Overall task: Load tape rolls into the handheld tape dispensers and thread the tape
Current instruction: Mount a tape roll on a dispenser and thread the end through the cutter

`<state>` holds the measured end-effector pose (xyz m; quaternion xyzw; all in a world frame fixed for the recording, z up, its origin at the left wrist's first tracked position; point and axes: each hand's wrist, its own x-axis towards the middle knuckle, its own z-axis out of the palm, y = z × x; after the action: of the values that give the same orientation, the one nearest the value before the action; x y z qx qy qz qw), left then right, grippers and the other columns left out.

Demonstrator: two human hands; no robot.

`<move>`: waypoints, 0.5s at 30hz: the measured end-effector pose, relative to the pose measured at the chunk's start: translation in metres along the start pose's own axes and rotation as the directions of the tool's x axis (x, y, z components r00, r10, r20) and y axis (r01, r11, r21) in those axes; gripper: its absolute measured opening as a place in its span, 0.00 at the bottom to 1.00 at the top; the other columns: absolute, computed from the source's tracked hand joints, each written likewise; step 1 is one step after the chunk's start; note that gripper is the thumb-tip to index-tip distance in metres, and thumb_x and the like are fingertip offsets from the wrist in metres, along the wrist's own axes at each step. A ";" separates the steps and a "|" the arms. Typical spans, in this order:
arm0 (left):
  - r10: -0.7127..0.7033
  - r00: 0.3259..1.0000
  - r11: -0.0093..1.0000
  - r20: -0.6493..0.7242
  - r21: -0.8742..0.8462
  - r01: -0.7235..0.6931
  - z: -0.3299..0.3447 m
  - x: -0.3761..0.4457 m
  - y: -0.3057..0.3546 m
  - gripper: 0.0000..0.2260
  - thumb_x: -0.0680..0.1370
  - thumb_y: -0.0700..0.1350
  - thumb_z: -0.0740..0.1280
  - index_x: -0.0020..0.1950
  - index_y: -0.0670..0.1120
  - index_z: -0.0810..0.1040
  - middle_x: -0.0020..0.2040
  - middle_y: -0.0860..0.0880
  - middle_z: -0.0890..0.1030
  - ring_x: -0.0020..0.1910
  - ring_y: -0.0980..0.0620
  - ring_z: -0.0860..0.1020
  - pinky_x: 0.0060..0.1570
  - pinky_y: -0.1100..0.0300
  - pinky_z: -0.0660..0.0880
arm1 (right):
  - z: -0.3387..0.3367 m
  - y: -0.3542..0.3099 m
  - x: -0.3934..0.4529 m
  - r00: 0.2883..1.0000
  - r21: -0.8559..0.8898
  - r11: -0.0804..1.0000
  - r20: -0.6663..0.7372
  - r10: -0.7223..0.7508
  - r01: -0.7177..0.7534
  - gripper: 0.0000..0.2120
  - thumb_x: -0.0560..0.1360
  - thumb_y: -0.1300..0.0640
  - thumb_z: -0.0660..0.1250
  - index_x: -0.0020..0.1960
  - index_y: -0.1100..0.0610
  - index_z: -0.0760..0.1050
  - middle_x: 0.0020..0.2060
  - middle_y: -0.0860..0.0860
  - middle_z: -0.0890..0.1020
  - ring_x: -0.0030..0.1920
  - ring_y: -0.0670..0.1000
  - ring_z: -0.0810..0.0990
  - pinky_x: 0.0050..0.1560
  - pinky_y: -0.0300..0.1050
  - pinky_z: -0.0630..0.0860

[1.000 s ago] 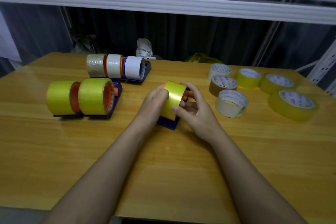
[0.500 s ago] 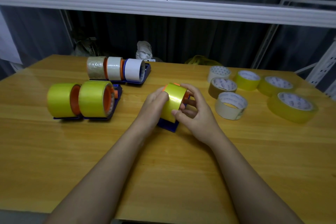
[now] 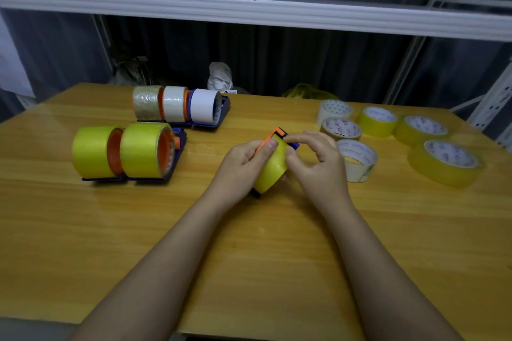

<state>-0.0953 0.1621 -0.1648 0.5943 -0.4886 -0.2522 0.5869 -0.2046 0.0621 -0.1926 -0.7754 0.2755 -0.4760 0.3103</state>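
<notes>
1. A glossy yellow tape roll [image 3: 271, 171] sits in a dark blue and orange plastic handheld dispenser [image 3: 279, 134], raised near the middle of the wooden bench [image 3: 249, 257].
2. The left hand [image 3: 241, 163] grips the roll's left side, thumb on top.
3. The right hand [image 3: 318, 166] pinches at the roll's upper right edge, nearest the dispenser's far end; threading likely runs that way.
4. Loaded dispensers [image 3: 124, 151] stand left; loose rolls [image 3: 357, 159] lie right.
</notes>
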 end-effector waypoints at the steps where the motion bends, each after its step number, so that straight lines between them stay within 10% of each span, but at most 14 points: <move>1: -0.008 1.000 1.000 -0.001 -0.018 0.008 0.000 0.000 0.000 0.15 0.81 0.49 0.58 0.53 0.42 0.80 0.37 0.40 0.83 0.34 0.49 0.81 0.37 0.58 0.77 | -0.002 0.000 0.000 0.996 0.047 0.997 0.068 0.051 -0.055 0.11 0.70 0.45 0.66 0.51 0.46 0.80 0.46 0.39 0.80 0.56 0.45 0.76 0.58 0.39 0.72; 6: -0.075 0.997 0.995 -0.012 -0.072 0.074 -0.002 -0.001 0.002 0.13 0.82 0.50 0.58 0.54 0.45 0.79 0.38 0.43 0.83 0.36 0.49 0.80 0.38 0.59 0.77 | 0.001 0.002 -0.002 0.918 0.155 0.959 0.360 0.169 -0.237 0.19 0.74 0.39 0.65 0.59 0.48 0.78 0.39 0.44 0.81 0.43 0.44 0.80 0.49 0.45 0.76; 12: -0.201 0.978 0.976 -0.055 -0.095 0.195 -0.002 0.005 0.005 0.11 0.80 0.43 0.56 0.43 0.49 0.76 0.34 0.54 0.74 0.29 0.63 0.73 0.38 0.61 0.70 | 0.003 0.001 -0.004 0.963 -0.052 0.994 0.255 -0.081 0.098 0.31 0.65 0.36 0.72 0.65 0.45 0.71 0.59 0.42 0.74 0.60 0.45 0.73 0.61 0.43 0.73; 15: -0.203 0.973 0.969 -0.114 -0.167 0.182 -0.004 0.003 0.012 0.13 0.80 0.39 0.55 0.40 0.52 0.73 0.36 0.53 0.72 0.24 0.68 0.72 0.30 0.69 0.70 | 0.004 -0.004 -0.003 0.954 0.090 0.993 0.294 0.052 -0.082 0.38 0.65 0.34 0.69 0.70 0.44 0.64 0.63 0.45 0.68 0.62 0.42 0.70 0.57 0.32 0.73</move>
<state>-0.0940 0.1630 -0.1523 0.6064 -0.3680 -0.3061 0.6349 -0.2016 0.0676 -0.1927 -0.8104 0.2285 -0.3593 0.4025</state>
